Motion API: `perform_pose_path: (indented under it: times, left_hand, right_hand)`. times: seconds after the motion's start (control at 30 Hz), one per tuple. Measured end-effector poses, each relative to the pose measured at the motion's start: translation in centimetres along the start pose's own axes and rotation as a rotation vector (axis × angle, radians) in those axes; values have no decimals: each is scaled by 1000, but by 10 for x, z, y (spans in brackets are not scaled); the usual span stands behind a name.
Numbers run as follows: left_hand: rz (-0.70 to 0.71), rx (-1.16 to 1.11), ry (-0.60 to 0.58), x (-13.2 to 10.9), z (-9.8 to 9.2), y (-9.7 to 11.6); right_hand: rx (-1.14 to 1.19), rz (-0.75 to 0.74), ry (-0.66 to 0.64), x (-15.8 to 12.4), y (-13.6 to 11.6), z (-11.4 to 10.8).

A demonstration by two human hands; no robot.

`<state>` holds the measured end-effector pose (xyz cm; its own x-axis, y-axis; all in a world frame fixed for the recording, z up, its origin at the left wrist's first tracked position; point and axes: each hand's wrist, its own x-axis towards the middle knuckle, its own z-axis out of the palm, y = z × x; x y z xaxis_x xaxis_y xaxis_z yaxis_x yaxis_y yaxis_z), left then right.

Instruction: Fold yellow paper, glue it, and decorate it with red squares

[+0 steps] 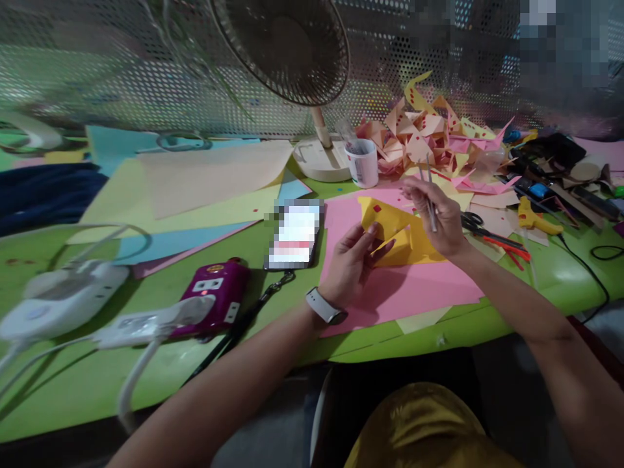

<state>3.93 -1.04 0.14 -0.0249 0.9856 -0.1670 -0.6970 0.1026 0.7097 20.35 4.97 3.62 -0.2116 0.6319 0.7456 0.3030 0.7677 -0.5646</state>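
Observation:
My left hand (351, 260) pinches the lower edge of a folded yellow paper piece (397, 235) with small red dots, held above a pink sheet (390, 286). My right hand (435, 211) is closed around thin metal tweezers (429, 195), whose tips point up and away from me, just right of the yellow piece. A white watch sits on my left wrist.
A table fan (292, 52) and a white cup (363, 162) stand behind. A heap of folded paper pieces (429, 130) lies at back right, with scissors (482, 229) and a yellow glue gun (536, 220). A phone (295, 235), a purple power strip (214, 296) and large paper sheets (195, 188) lie left.

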Motion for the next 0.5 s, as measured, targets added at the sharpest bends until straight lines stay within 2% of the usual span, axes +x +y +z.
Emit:
perform_pose_path:
  times: [0.17,0.27,0.4,0.5]
  left_hand:
    - [13,61,-8,-1,1,-1]
    - [25,119,-15,-1,1,0]
    - [39,125,-42,2,0,3]
    - [74,155,-23,4,0,4]
  right_hand:
    - [-55,122,-226,-1,4,-2]
    - [5,156,-297,-3,4,-1]
    - [100,128,-395,-6,4,4]
    - [133,113,-416,-8,3,8]
